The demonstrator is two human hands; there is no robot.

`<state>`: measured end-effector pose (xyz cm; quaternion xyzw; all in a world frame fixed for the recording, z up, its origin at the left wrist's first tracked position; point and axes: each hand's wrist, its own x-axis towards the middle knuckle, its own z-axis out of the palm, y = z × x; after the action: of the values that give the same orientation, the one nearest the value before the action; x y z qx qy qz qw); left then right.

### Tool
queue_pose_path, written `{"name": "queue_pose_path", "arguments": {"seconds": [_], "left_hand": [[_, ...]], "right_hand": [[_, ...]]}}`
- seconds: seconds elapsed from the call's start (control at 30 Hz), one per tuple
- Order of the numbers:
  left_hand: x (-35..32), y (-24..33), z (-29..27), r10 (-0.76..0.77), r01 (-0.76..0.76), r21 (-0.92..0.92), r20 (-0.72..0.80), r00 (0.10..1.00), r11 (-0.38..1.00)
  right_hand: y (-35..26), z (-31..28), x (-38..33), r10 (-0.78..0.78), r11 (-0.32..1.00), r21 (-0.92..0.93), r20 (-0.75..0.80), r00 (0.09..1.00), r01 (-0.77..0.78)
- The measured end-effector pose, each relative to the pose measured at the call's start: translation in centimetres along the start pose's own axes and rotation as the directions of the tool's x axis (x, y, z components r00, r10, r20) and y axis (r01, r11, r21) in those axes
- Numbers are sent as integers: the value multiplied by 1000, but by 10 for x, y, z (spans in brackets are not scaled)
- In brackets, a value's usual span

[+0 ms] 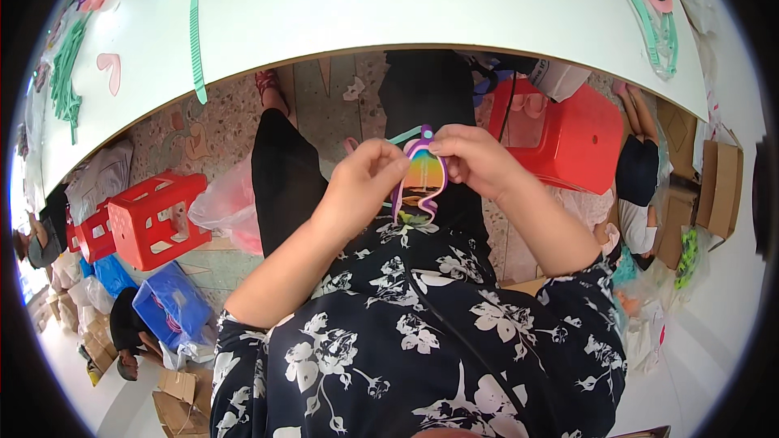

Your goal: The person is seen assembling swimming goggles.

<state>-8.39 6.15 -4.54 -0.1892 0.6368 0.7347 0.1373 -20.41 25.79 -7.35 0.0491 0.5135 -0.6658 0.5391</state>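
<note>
Purple-rimmed, the flat foam cutout (422, 174) was pinched at its upper edges by left hand (365, 182) and right hand (473, 158), appearing light, bendable, easily torn.

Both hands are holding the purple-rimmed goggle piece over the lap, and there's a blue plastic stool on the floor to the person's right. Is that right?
Not quite: the head view shows the stool on the person's right is red, not blue. The rest holds: the left hand and right hand both pinch the purple-rimmed goggle piece over the lap.
</note>
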Motion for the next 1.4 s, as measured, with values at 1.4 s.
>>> {"name": "queue_pose_path", "arguments": {"seconds": [1.4], "left_hand": [[-15, -19, -5, 650, -538, 553, -9, 760, 637]], "right_hand": [[-44, 24, -35, -393, -189, -806, 585, 710, 560]]}}
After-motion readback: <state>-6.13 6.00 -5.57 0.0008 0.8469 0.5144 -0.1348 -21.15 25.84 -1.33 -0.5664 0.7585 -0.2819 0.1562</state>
